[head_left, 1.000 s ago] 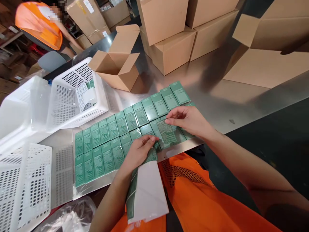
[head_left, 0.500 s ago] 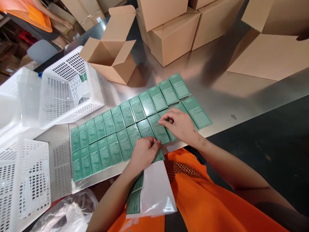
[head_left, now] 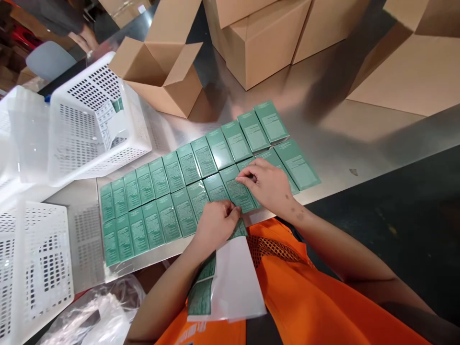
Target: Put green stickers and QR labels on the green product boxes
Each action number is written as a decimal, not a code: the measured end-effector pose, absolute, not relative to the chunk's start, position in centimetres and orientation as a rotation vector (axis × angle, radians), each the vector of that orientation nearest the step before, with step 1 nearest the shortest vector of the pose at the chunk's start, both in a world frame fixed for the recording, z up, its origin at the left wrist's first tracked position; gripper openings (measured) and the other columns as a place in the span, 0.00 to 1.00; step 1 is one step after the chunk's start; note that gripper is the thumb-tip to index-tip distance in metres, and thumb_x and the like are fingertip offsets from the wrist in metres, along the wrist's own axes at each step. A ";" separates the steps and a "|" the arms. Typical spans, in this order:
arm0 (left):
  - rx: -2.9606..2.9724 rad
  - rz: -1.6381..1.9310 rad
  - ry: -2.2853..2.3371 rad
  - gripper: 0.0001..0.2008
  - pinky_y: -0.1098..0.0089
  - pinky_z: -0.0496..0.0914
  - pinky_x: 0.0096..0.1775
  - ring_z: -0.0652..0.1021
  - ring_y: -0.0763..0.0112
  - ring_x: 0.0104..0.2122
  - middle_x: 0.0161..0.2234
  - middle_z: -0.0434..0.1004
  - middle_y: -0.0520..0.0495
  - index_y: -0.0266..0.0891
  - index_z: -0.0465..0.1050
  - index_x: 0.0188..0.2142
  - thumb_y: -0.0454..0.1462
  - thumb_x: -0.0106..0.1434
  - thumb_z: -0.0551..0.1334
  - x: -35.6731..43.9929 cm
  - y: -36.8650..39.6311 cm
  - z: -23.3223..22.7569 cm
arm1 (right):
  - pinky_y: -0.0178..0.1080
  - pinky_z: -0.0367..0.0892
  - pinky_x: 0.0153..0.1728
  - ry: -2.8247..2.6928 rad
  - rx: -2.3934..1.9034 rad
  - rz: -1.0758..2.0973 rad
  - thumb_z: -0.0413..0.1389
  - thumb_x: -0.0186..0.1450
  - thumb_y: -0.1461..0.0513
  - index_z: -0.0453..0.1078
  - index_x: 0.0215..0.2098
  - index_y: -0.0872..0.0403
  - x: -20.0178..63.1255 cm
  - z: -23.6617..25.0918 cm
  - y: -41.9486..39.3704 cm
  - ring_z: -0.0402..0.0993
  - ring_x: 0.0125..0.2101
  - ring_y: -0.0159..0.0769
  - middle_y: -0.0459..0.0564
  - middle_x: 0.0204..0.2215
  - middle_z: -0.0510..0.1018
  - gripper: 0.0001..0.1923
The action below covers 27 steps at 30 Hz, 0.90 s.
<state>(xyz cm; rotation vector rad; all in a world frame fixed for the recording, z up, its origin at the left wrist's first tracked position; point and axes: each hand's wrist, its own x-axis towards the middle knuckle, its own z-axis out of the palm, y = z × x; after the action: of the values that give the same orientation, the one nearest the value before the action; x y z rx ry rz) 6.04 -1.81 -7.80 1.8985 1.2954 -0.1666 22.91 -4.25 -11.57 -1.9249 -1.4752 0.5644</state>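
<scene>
Green boxes (head_left: 167,218) lie side by side in two long rows on the metal table. My left hand (head_left: 217,223) is closed at the table's front edge, pinching the top of a glossy sheet with green printed panels and a white area (head_left: 239,278); the sheet hangs down over my orange vest. Above the near row, toward its right end, my right hand (head_left: 264,182) has thumb and fingertips pressed together. Anything between those fingertips is too small or hidden to make out. Both hands cover parts of the near-row boxes.
White perforated baskets (head_left: 134,155) stand at the left, one holding printed sheets (head_left: 105,122). Behind the rows is an open carton (head_left: 158,91); stacked cartons (head_left: 268,52) and another open carton (head_left: 409,72) stand farther right. Clear plastic (head_left: 104,311) lies below. Another person is at the upper left.
The camera view has shifted slightly, so the boxes and baskets sit a little differently in frame. Both hands keep nearly the same pose. The other person's arm has left the view.
</scene>
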 end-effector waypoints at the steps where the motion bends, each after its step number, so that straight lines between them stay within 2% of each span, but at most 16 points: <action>1: 1.902 -0.169 1.293 0.15 0.69 0.55 0.29 0.65 0.71 0.21 0.18 0.66 0.52 0.40 0.66 0.20 0.41 0.63 0.55 6.1 -1.8 -7.8 | 0.36 0.58 0.29 -1.476 -1.930 0.560 0.62 0.66 0.58 0.78 0.33 0.50 22.9 -11.6 -4.3 0.70 0.28 0.30 0.45 0.37 0.78 0.06; 11: 1.949 -0.208 1.282 0.16 0.67 0.54 0.29 0.64 0.70 0.20 0.16 0.64 0.53 0.41 0.66 0.19 0.39 0.63 0.56 6.5 -1.7 -7.5 | 0.36 0.57 0.28 -1.514 -1.942 0.505 0.59 0.68 0.57 0.77 0.33 0.50 22.7 -11.6 -4.5 0.73 0.32 0.34 0.46 0.37 0.78 0.08; 14: 1.978 -0.255 1.261 0.16 0.67 0.53 0.29 0.63 0.69 0.20 0.16 0.63 0.53 0.42 0.65 0.19 0.39 0.63 0.56 6.5 -1.6 -7.3 | 0.37 0.57 0.27 -1.538 -1.965 0.455 0.58 0.68 0.55 0.75 0.39 0.52 22.7 -11.6 -4.5 0.72 0.31 0.35 0.49 0.39 0.77 0.09; 18: 1.972 -0.279 1.220 0.15 0.67 0.52 0.28 0.64 0.70 0.21 0.18 0.64 0.54 0.42 0.61 0.19 0.37 0.61 0.56 6.2 -1.8 -7.2 | 0.37 0.54 0.24 -1.565 -2.070 0.444 0.57 0.68 0.52 0.69 0.49 0.53 22.5 -11.2 -4.1 0.71 0.27 0.35 0.52 0.42 0.77 0.17; 23: 1.844 -0.065 1.228 0.16 0.70 0.55 0.27 0.64 0.72 0.21 0.17 0.62 0.56 0.41 0.65 0.21 0.43 0.64 0.56 4.9 -1.7 -7.3 | 0.37 0.51 0.22 -1.708 -2.188 0.350 0.57 0.65 0.42 0.66 0.52 0.54 22.0 -10.1 -3.5 0.75 0.33 0.44 0.56 0.45 0.76 0.29; 27: 1.657 0.159 1.377 0.21 0.70 0.57 0.26 0.65 0.72 0.21 0.18 0.65 0.55 0.40 0.74 0.25 0.52 0.64 0.56 3.1 -0.8 -6.2 | 0.38 0.62 0.25 -1.866 -2.091 0.456 0.65 0.58 0.42 0.63 0.55 0.54 22.5 -9.5 -3.8 0.75 0.39 0.48 0.58 0.48 0.73 0.37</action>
<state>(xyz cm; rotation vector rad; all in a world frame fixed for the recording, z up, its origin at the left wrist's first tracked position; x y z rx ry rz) 3.06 -0.82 -6.17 1.6567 1.3772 0.1593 22.48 -3.76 -9.45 -2.0911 -1.8662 0.4560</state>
